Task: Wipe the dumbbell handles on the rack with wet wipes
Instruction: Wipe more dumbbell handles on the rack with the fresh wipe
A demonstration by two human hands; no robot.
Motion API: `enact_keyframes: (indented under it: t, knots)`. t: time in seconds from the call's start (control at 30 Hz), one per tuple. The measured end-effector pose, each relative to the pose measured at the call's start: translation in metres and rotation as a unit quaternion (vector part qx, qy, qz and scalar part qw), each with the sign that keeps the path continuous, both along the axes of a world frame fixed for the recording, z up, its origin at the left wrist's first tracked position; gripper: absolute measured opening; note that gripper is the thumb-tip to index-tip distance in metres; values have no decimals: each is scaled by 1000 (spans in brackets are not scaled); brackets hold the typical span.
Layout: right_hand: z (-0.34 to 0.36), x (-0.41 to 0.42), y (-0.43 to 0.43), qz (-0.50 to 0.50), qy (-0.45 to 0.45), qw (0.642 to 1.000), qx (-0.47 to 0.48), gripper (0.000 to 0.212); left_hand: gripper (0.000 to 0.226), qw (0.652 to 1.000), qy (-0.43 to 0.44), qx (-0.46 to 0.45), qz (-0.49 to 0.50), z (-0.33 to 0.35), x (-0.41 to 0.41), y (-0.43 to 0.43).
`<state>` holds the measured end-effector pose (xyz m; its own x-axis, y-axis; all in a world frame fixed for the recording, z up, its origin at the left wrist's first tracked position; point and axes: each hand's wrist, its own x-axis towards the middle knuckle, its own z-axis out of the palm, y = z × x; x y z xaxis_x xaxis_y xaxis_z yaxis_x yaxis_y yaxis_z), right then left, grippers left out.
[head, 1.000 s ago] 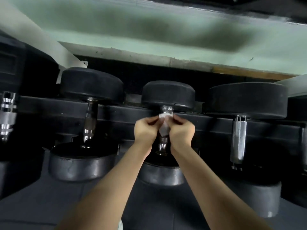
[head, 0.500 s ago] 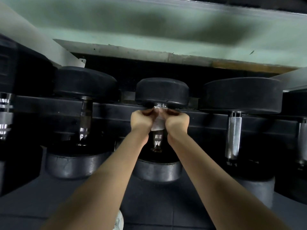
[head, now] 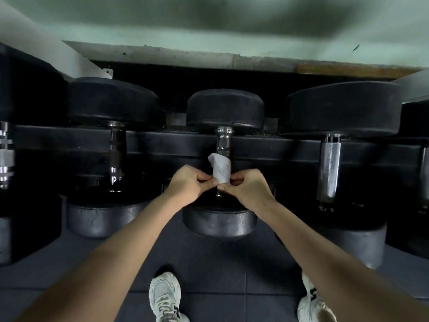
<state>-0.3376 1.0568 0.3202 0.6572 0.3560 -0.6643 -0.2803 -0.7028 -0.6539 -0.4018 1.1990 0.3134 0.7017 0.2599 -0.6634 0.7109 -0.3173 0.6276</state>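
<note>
1. Here, in the head view, the white wet wipe (head: 220,169) is wrapped round the lower part of the middle dumbbell's chrome handle (head: 223,140), which lies across the black rack (head: 283,147).
2. The left hand (head: 188,185) pinches the wipe's lower edge from the left, fingers curled.
3. The right hand (head: 249,190) pinches it from the right, thumb and fingertips closed on the cloth.
4. A larger dumbbell (head: 341,108) sits just beside it; white sneakers (head: 164,296) stand on dark floor tiles (head: 220,270).

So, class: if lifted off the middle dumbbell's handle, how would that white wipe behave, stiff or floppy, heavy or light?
Probably floppy: the wipe creases and curls round the handle. Likely very light: the left hand and right hand only pinch its lower edge.
</note>
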Motion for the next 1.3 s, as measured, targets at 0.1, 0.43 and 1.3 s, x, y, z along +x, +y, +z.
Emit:
enact_keyframes:
  t: [0.1,0.43,1.3]
  knots:
    - [4,5,-2,3,16,1000,9,24,15,998,22,25,-57,8,12,12]
    - [1,8,10,-136,102,981,90,18,20,979,-47,-117,162,8,25,-1]
    - [9,9,14,47,20,992,-116,37,35,998,27,48,28,5,12,-7]
